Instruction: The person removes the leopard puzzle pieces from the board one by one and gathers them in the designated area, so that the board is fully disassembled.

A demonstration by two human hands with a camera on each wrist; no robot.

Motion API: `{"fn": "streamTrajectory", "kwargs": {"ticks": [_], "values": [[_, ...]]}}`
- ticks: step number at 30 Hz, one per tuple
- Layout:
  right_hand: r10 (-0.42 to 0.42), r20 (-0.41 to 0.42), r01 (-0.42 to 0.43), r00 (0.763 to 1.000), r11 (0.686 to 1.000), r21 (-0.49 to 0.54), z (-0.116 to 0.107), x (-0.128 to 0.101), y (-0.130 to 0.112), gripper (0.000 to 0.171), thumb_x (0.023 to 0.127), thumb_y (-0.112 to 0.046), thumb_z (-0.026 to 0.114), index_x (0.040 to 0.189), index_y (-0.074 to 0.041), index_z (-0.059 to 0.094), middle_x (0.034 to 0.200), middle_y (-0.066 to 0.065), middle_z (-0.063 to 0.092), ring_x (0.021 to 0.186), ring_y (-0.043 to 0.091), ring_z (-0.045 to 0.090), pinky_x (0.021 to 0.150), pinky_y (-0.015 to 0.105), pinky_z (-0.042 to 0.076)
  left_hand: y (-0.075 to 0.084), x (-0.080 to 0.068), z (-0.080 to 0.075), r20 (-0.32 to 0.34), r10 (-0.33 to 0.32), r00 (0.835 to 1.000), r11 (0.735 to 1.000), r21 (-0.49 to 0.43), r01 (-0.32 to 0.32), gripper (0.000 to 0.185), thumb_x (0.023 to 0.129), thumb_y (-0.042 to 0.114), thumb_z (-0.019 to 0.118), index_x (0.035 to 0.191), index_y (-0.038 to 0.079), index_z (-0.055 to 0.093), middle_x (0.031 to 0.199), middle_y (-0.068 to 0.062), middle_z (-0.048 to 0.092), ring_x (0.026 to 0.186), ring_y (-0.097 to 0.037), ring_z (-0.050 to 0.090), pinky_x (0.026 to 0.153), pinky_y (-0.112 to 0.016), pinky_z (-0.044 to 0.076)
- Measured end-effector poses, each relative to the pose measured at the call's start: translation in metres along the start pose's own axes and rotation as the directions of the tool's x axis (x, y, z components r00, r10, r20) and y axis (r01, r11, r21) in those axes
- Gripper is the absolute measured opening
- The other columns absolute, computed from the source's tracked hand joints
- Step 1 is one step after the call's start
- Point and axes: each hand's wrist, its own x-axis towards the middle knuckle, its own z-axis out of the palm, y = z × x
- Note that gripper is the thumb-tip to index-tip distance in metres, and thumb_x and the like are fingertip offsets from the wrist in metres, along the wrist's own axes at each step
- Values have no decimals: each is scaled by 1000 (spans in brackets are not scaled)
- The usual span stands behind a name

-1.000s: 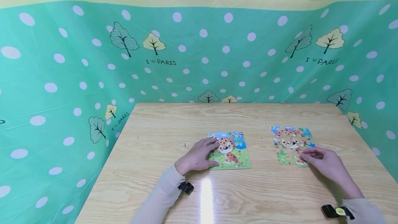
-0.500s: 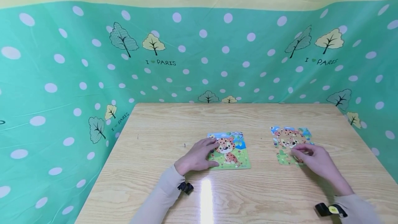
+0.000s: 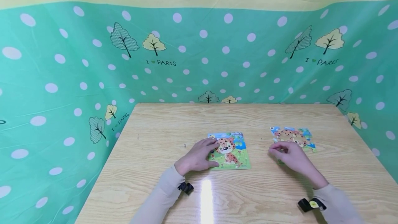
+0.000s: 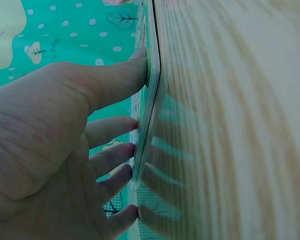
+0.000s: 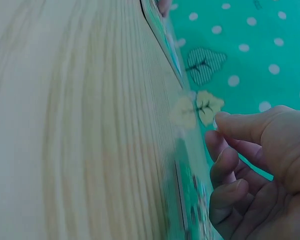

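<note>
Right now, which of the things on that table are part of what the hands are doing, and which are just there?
In use:
- puzzle board with the leopard picture, left hand resting on it
- loose puzzle pieces, right hand over their near edge

Just there:
- wooden table
- green dotted cloth hung around it

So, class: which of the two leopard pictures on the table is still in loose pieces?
The right-hand puzzle, by the right hand; the board is whole.
</note>
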Motion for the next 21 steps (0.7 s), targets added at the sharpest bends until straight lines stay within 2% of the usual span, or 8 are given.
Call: {"fn": "streamTrajectory", "kwargs": {"ticks": [8, 16, 21], "values": [[-33, 21, 32, 999, 999, 17, 16, 10, -18, 14, 99, -20, 77, 108, -9, 80, 93, 1, 76, 68, 9, 53, 56, 24, 45, 0, 0, 0, -4, 2, 1000, 1000, -9, -2, 78, 96, 42, 78, 161, 13, 48, 175, -10, 34, 163, -33, 28, 135, -55, 22], [-85, 44, 84, 995, 996, 30, 28, 17, -29, 15, 97, -21, 79, 106, -10, 81, 93, -1, 77, 74, 9, 58, 65, 22, 49, 1, 0, 0, 3, -6, 1000, 1000, -6, 6, 78, 96, 42, 78, 162, 14, 47, 175, -9, 33, 163, -33, 28, 135, -55, 22], [-94, 86, 91, 992, 995, 38, 35, 21, -34, 17, 97, -23, 79, 109, -12, 80, 93, -3, 75, 77, 9, 60, 69, 22, 51, 2, 0, 0, 4, -11, 1000, 1000, -8, 11, 77, 96, 41, 78, 162, 14, 47, 175, -9, 33, 163, -33, 27, 135, -55, 21]]}}
